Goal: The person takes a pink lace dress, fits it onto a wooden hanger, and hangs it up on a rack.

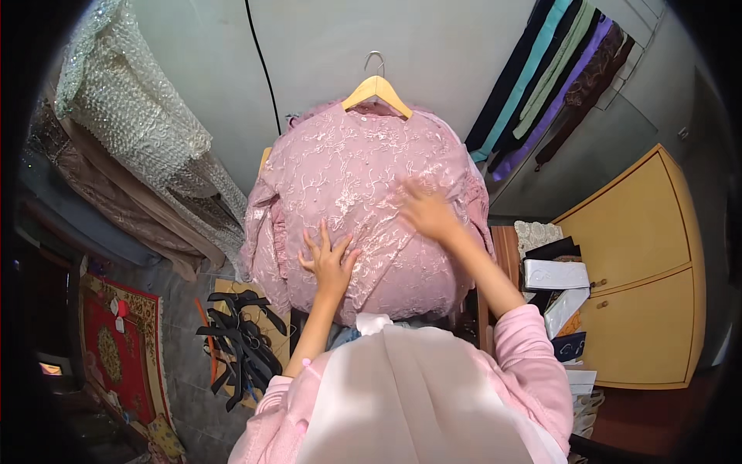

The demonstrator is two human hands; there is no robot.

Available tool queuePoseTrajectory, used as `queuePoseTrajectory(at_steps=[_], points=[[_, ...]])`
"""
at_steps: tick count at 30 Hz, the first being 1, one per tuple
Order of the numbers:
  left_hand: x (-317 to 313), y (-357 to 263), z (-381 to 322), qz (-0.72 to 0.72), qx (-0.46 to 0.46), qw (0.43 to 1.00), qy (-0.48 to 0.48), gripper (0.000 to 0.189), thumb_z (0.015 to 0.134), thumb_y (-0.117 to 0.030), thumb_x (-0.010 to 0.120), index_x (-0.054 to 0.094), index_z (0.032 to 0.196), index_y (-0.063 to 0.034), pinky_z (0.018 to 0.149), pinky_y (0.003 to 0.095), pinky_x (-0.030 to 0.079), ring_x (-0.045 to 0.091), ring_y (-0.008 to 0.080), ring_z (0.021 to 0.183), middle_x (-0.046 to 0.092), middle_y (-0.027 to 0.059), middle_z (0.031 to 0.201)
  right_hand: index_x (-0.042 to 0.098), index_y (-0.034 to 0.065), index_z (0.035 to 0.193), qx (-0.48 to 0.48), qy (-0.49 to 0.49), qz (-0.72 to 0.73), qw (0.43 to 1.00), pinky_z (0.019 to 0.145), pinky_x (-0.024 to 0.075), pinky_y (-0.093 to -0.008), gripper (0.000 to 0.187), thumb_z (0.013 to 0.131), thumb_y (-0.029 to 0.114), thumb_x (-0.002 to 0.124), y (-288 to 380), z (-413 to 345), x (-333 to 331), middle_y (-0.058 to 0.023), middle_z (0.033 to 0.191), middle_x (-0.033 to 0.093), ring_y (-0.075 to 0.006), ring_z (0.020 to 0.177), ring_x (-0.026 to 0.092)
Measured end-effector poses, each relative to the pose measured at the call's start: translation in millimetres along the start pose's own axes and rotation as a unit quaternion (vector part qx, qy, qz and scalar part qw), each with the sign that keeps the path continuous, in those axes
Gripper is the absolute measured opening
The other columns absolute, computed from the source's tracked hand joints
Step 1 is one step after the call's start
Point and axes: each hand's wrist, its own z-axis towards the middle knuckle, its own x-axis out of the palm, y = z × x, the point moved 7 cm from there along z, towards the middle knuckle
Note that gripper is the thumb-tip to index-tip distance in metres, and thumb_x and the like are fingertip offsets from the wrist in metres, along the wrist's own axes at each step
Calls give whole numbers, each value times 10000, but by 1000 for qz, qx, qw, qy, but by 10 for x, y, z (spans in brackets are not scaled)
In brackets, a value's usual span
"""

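Observation:
Before me a pink embroidered garment (324,168) lies spread over a pile of other pink clothing. A light wooden clothes hanger (377,93) with a metal hook sits in its neck opening at the far end. My left hand (329,261) rests on the lower front of the garment, fingers spread, holding nothing. On its right side, higher up, is my right hand (426,209); it is blurred, its fingers apart over the embroidery. What supports the clothing is mostly hidden underneath.
Sparkly white beaded fabric (139,87) hangs at the left. Below it, several black hangers (243,336) lie heaped on cardboard near a red patterned rug (116,354). Coloured cloths (539,93) hang at upper right. A wooden cabinet (632,232) stands right, beside folded packaged textiles (555,274).

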Motion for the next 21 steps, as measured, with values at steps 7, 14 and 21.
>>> queuePoseTrajectory(at_steps=[7, 14, 21], points=[[-71, -147, -300, 57, 163, 985, 8, 727, 667, -590, 670, 545, 1259, -185, 952, 674, -25, -31, 416, 1377, 193, 185, 1488, 521, 270, 1273, 175, -43, 38, 983, 1028, 141, -611, 566, 718, 173, 583, -689, -268, -621, -193, 1488, 183, -403, 1371, 144], [12, 41, -599, 103, 91, 983, 123, 800, 679, -488, 686, 377, 1379, -255, 933, 716, 39, 11, 443, 1370, 111, 207, 1501, 705, 253, 993, 134, -28, 30, 990, 1018, 114, -628, 271, 737, 167, 680, -331, -264, -653, -87, 1464, 293, -345, 1365, 202], [-622, -209, -92, -146, 71, 979, 126, 139, 706, -247, 644, 724, 745, -139, 980, 643, -69, 37, 390, 1394, 505, 31, 1332, 704, 114, 753, 124, 63, 151, 979, 1016, 70, -604, 150, 687, 226, 630, -650, -172, -725, -77, 1327, 498, -328, 1364, 232]])
